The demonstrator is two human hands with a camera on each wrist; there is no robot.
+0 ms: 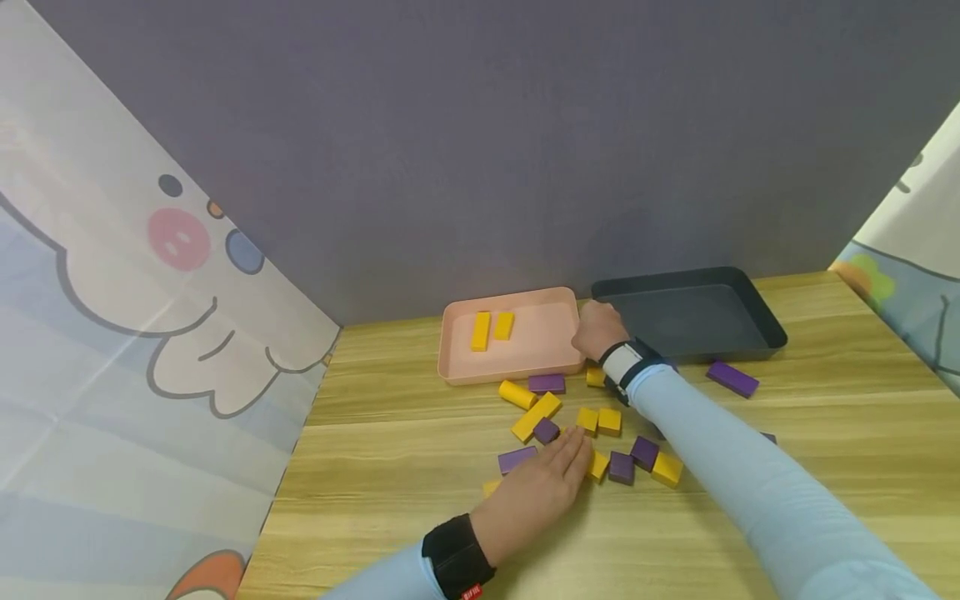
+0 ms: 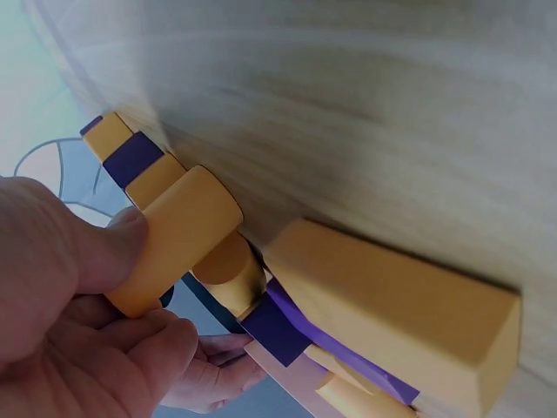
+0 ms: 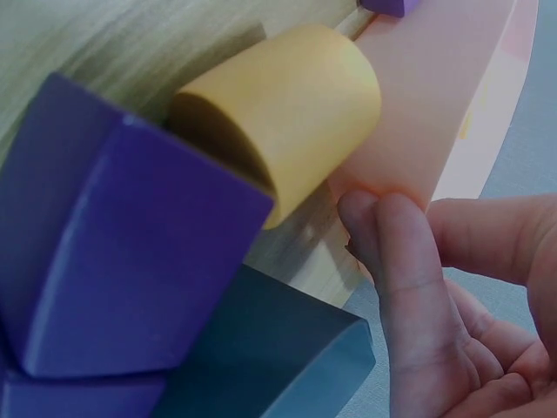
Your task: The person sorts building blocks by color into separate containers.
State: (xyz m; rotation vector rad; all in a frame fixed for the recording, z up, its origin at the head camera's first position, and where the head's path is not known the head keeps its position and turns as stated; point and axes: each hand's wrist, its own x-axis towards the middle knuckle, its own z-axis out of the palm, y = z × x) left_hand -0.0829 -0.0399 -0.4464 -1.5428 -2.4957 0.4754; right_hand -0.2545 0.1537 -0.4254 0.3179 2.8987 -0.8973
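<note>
So the right hand [image 1: 597, 330] has its fingers curled at the right end of the pink tray [image 1: 517, 358], and the right wrist view looks like a pinch on the rim. Makes sense to me: a thin raised edge is about the easiest bit of a shallow tray to grab, whether you want to steady it or nudge it.

Left hand [image 1: 532, 492] is down in the loose blocks around the middle of the desk [image 1: 390, 433]. From above you can't tell what it's got, but the left wrist view shows thumb and fingers gripping a rounded yellow block [image 2: 178, 239]. Thumb on one side, fingers on the other, probably because a curved piece would slip otherwise.

Both trays sit along the desk's far edge, pink one near the middle, dark tray [image 1: 682, 317] closer to the far right corner. I'd guess that's to leave the nearer part for the pieces. Pink one has a yellow bar [image 1: 481, 331] and a shorter yellow block [image 1: 504, 326] lying flat inside, so they shouldn't roll. The yellow cylinder [image 1: 517, 394] in front is on its side and could. Purple bar [image 1: 732, 379] lies just in front of the dark tray.
</note>
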